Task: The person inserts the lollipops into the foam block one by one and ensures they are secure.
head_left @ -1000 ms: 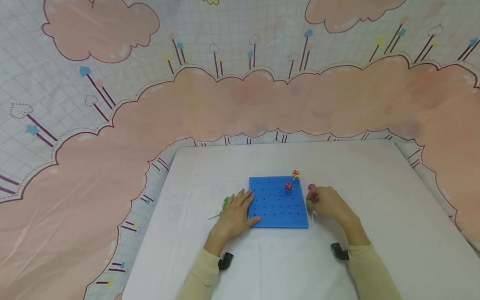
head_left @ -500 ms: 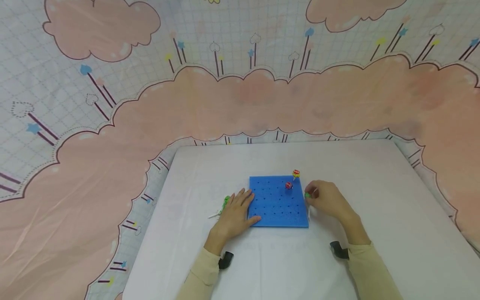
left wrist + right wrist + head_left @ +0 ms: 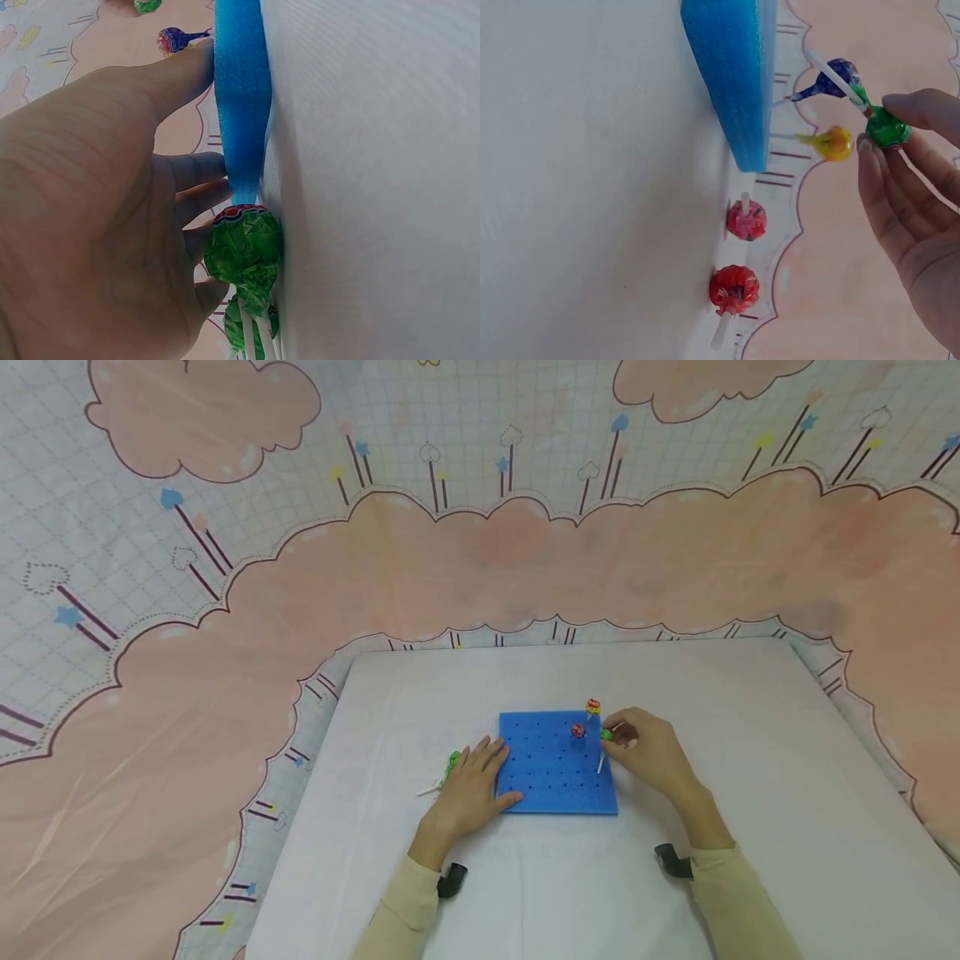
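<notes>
A green-wrapped lollipop (image 3: 887, 127) is pinched by its candy head between the thumb and fingers of my right hand (image 3: 647, 750), its white stick slanting down over the board's right edge. The blue foam board (image 3: 551, 777), dotted with small holes, lies flat on the table. My left hand (image 3: 468, 785) rests along the board's left side with fingers spread, the thumb on its near left corner. Two lollipops stand in the board's far right part: a yellow one (image 3: 835, 143) and a purple one (image 3: 841, 77).
Green lollipops (image 3: 244, 244) lie on the table just left of my left hand. In the right wrist view, a pink lollipop (image 3: 747, 219) and a red lollipop (image 3: 735, 289) lie on the white table (image 3: 712, 693) beyond the board. A patterned cloth (image 3: 525, 560) hangs behind the table.
My right hand has carried the green lollipop from beside the board up and left to over its right edge. The left hand stays where it was.
</notes>
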Tool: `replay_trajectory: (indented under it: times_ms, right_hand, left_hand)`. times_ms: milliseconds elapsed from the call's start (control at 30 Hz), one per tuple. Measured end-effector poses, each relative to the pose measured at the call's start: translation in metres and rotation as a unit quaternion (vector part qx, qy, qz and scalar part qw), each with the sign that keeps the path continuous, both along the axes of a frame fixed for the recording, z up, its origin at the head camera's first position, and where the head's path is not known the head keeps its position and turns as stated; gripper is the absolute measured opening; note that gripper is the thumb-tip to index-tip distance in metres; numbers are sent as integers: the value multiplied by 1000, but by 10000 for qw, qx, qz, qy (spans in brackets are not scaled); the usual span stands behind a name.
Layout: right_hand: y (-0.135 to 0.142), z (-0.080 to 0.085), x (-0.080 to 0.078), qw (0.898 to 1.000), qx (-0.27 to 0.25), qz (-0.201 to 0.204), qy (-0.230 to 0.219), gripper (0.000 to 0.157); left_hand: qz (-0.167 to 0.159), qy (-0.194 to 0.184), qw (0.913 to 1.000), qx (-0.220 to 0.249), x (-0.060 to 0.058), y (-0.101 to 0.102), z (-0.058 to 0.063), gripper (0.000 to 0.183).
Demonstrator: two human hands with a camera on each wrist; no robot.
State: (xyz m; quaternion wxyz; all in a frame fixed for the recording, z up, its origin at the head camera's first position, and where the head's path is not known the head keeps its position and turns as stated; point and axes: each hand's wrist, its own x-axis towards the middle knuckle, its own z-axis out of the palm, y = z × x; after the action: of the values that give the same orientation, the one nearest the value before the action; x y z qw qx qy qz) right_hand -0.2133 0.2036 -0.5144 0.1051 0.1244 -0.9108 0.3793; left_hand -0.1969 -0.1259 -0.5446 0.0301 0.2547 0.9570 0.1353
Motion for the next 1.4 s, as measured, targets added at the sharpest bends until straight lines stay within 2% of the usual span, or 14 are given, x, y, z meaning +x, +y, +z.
replay_trajectory:
  times_ms: [567, 900, 1400]
  right_hand:
    - [-8, -4, -4, 9949, -278, 153, 955, 29]
    - [-11, -5, -4, 9961, -389, 232, 753, 27]
    - [-12, -8, -6, 9949, -416, 467, 786, 30]
  left_hand:
    - [17, -52, 10000, -27, -1, 0, -2, 84]
    - [24, -49, 10000, 35, -2, 0, -2, 84]
    - [-36, 30, 10000, 41, -3, 1, -1, 83]
